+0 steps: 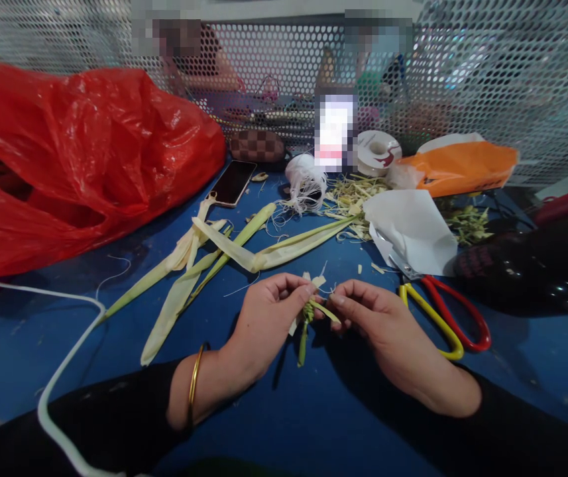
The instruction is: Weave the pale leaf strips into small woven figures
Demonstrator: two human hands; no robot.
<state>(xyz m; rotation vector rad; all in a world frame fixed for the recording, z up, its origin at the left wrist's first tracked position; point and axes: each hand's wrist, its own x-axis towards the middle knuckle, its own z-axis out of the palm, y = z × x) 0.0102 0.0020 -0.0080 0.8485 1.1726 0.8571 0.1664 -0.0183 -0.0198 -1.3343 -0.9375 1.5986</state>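
Between thumb and fingers, my left hand (264,324) pinches a small braided plant-strip piece (308,313). Its green tail hangs down toward the table, and a pale loose strip sticks out to the right. Just right of it, my right hand (396,338) is closed in a pinch on a fine white thread (332,289), most of which is hidden by the fingers. Pale green corn husk strips (164,324) lie to the left and beyond the hands. Scissors (455,318) with one yellow and one red handle rest by my right hand, their blades partly under white paper (415,225).
Behind stand a white thread ball (306,182), a spool (378,152), dried plant scraps (350,195) and an orange package (462,169). A red plastic bag (89,152), a phone (234,182) and a white cable (62,371) are left. A black shiny object (537,271) sits right.
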